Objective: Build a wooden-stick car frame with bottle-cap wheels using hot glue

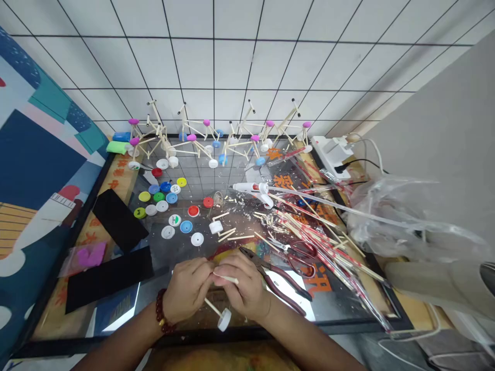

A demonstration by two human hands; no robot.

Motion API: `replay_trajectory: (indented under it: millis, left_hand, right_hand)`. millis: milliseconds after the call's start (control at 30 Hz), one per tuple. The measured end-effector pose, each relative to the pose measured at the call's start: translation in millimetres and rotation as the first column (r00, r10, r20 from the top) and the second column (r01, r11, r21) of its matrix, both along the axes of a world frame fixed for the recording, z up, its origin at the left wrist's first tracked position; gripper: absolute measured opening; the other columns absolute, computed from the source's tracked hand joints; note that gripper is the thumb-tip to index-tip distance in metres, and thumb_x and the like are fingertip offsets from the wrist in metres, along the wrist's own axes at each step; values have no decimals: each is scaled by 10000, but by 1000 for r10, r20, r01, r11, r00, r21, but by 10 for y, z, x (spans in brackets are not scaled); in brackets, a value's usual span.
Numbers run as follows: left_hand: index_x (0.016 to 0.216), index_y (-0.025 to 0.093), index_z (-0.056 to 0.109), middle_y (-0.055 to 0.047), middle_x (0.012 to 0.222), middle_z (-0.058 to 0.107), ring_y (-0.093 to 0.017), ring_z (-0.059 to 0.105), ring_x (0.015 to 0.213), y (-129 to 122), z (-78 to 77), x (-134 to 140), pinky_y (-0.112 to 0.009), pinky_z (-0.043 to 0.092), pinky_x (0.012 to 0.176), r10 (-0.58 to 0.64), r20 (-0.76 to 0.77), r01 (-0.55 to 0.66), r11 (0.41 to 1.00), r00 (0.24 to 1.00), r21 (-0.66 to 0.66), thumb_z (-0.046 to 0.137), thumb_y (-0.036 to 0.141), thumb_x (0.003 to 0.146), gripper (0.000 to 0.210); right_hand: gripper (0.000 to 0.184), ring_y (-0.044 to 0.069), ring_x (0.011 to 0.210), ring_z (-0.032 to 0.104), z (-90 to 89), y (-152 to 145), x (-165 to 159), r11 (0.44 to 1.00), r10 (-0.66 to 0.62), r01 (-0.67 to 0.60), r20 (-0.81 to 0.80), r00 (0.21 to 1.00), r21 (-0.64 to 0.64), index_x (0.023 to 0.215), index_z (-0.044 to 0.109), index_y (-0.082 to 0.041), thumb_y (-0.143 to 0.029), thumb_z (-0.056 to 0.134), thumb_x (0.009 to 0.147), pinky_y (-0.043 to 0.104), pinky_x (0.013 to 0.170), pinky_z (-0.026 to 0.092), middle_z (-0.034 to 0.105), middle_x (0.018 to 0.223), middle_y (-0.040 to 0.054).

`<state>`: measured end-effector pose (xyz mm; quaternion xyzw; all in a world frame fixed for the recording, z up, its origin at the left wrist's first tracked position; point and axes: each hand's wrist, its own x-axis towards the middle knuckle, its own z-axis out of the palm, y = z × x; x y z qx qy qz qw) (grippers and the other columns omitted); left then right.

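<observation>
My left hand (188, 288) and my right hand (243, 283) meet at the front of the table, both with fingers closed. Between their fingertips lies a short wooden stick (229, 279), its end pointing right. A second stick with a white bottle cap (224, 320) on its end slants down from under my left fingers; how it joins the other is hidden. Just right of my right hand are pliers (278, 283) with dark red handles. Loose white caps such as this one (197, 239) and cut stick pieces (240, 238) lie beyond the hands.
A white glue gun (251, 188) sits mid-table, near scissors (296, 252) and bundled sticks (325, 247). Coloured bottle caps (165, 186) are scattered left, beside black sheets (112, 278). Stick figures with caps (199, 147) line the tiled wall. A power strip (331, 154) stands right.
</observation>
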<state>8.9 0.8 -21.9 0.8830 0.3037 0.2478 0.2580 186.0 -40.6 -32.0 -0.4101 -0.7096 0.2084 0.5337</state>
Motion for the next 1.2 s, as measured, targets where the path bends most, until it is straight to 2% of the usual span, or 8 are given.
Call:
replay_trajectory:
  millis: [100,167,267,333,467,700,967,1200]
  left_hand:
    - [740,172,582,-13,636,584,-132,540,588,13,-26,12,-254,381,575,76,13,-74,992,997,-106,452,228,954,256]
    - [705,169,590,-7,607,585,-121,548,571,40,-32,30,-241,402,577,147,40,-122,922,988,-367,475,297,957,305]
    - [723,148,632,-18,611,623,-105,563,527,99,-27,50,-219,437,540,231,109,-54,600,967,-798,527,391,932,338]
    - [811,126,682,-50,680,678,-105,589,518,133,-11,49,-211,449,509,285,173,54,383,943,-922,584,428,893,327]
    - [1048,133,699,-103,838,747,-140,672,572,153,32,27,-210,495,499,390,269,216,175,881,-961,686,457,814,399]
    - [882,110,701,-82,733,746,-135,691,578,108,-33,38,-181,521,516,331,282,180,307,901,-935,752,353,787,266]
    - [987,96,715,-154,856,769,-209,746,719,130,-74,38,-251,585,615,254,287,245,183,924,-952,742,405,790,367]
    - [976,106,687,-151,840,765,-217,745,714,143,-84,19,-256,577,598,203,260,221,199,944,-955,742,437,784,387]
  right_hand:
    - [115,185,804,642,-10,44,-22,978,-45,9,-173,984,-208,978,662,-211,-208,565,916,338,736,524,692,863,59]
    - [113,169,776,650,-40,91,-25,915,-88,-45,-306,948,-400,925,680,-212,-275,588,912,302,715,520,699,840,37]
    - [172,155,730,638,-91,170,-18,799,-167,-156,-464,870,-581,894,698,-214,-373,640,870,278,697,502,699,787,8]
    - [200,145,697,614,-102,215,-8,754,-197,-219,-532,823,-619,876,705,-212,-404,683,828,272,682,482,683,745,-3]
    - [223,107,586,502,-65,253,8,727,-225,-285,-609,760,-625,844,719,-200,-408,737,767,242,580,406,601,648,-30]
    - [234,98,585,464,-10,189,17,774,-166,-280,-608,777,-568,875,713,-203,-407,743,764,241,573,370,606,667,-31]
    - [309,99,562,397,-15,217,32,811,-177,-187,-536,825,-555,735,692,-189,-492,750,719,239,528,327,528,615,-34]
    - [317,125,601,443,-55,232,22,829,-149,-167,-497,855,-534,792,709,-199,-511,731,736,246,547,375,494,591,-37]
